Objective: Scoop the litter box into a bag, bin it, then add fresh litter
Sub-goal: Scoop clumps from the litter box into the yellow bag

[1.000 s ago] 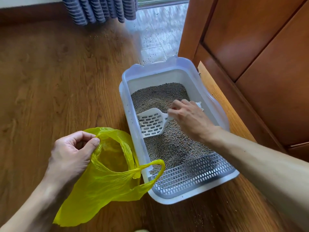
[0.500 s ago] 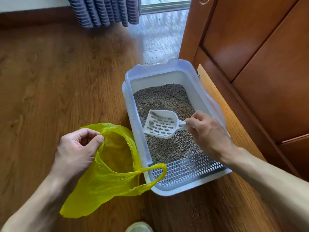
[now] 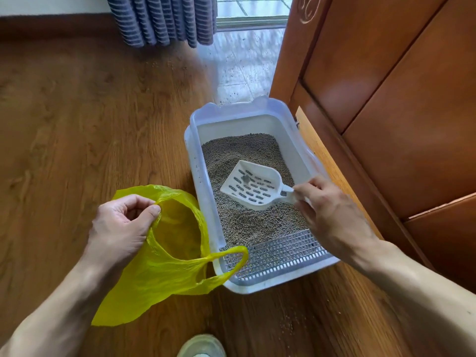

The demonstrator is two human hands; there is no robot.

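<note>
Head view: right hand [image 3: 332,215], right of centre, pinches scoop [image 3: 253,185] handle; slotted blade raised over litter [image 3: 247,222], one small clump on it. Scoop's long axis points up-left. Bag [image 3: 164,258] mouth lies lower left of blade, just beside litter box [image 3: 201,176] wall. Left hand [image 3: 121,225] pinches bag rim, holding it agape. Carry leftward, likely.

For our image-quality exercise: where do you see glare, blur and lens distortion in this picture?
Head view: daylight glare washes out the tiled floor by the curtain; the shoe at the bottom edge is blurred; the wide lens bends the cabinet lines; the scoop is sharp.
</note>
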